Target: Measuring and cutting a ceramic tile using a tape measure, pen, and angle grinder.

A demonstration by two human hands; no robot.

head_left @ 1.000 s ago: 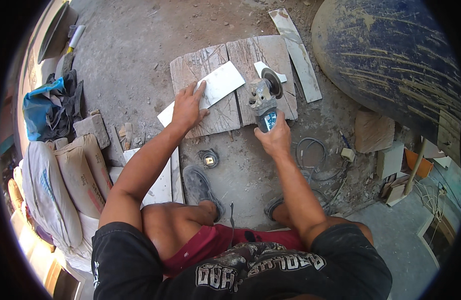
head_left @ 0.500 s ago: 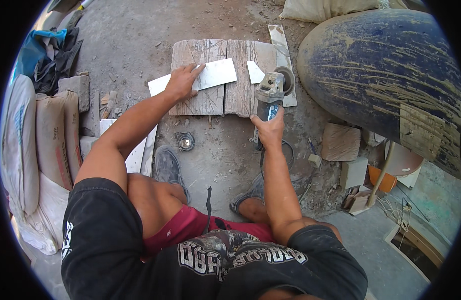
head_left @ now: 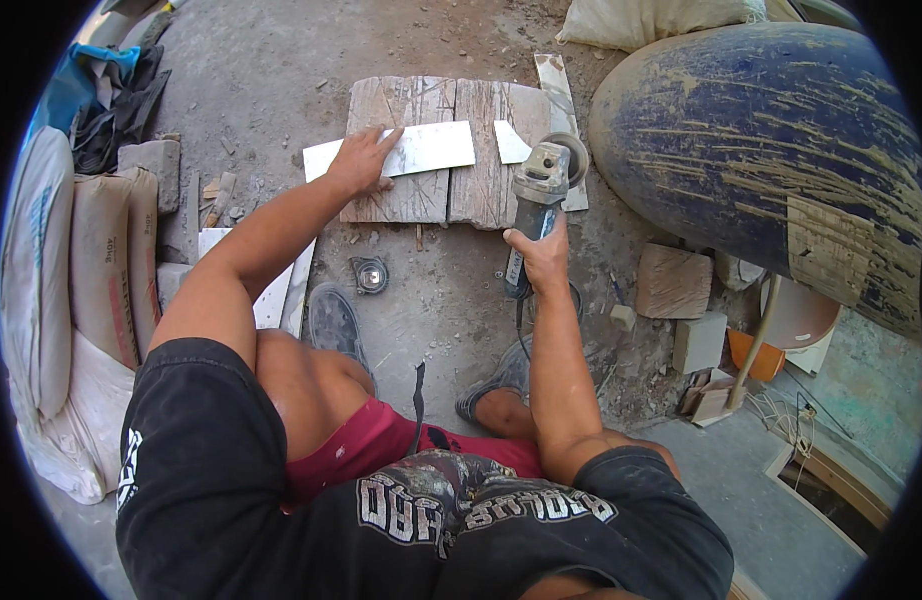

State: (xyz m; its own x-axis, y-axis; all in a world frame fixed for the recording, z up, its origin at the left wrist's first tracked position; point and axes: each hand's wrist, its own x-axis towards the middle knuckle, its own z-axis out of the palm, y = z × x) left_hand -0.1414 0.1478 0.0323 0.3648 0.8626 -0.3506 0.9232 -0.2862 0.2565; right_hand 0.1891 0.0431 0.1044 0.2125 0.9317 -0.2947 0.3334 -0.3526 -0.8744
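Note:
My left hand (head_left: 363, 165) lies across a white tile strip (head_left: 436, 147), fingers over its top and thumb by its near edge. The strip rests on two wooden-looking, score-marked slabs (head_left: 406, 205) on the ground. In my right hand (head_left: 543, 250) is an angle grinder (head_left: 537, 205), gripped round its body. Its round disc (head_left: 571, 158) points away from me, above the slabs' right edge and apart from the strip. Whether the disc spins I cannot tell. A small white tile offcut (head_left: 510, 143) lies between the strip and the grinder head.
A long, stained tile strip (head_left: 558, 90) lies right of the slabs, beside a large mud-streaked blue drum (head_left: 741, 140). A tape measure (head_left: 370, 275) sits near my left shoe. Cement bags (head_left: 106, 265) stand at left. Stone blocks (head_left: 673, 283) lie at right; the grinder's cord trails below my right hand.
My left hand has turned the tile strip, its left end swinging away from me and its right end slightly nearer. The grinder has tilted slightly, its head shifting a little right.

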